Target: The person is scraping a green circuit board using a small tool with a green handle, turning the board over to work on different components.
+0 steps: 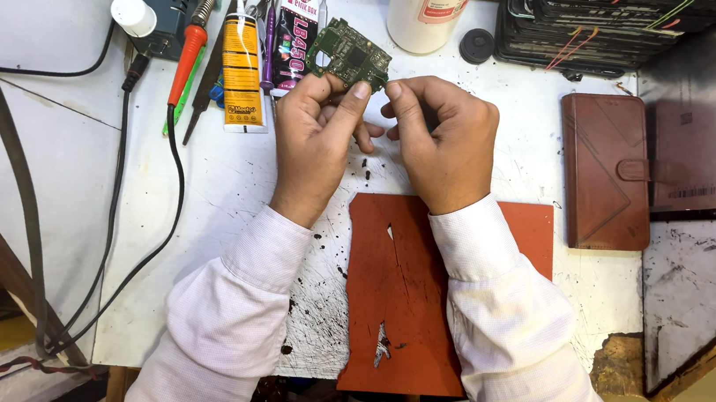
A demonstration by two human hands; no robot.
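Note:
My left hand holds a small green circuit board by its lower edge, thumb and fingers pinched on it. My right hand is close beside it, thumb and forefinger pinched at the board's right lower corner. Whether it grips the board or something tiny there, I cannot tell. Both hands hover over the white worktable, just above a worn red-orange mat. Both sleeves are pale pink.
Left of the board lie two glue tubes, a red-handled soldering iron with its black cable, tweezers and small tools. A white bottle and stacked black trays stand at the back. A brown wallet case lies to the right.

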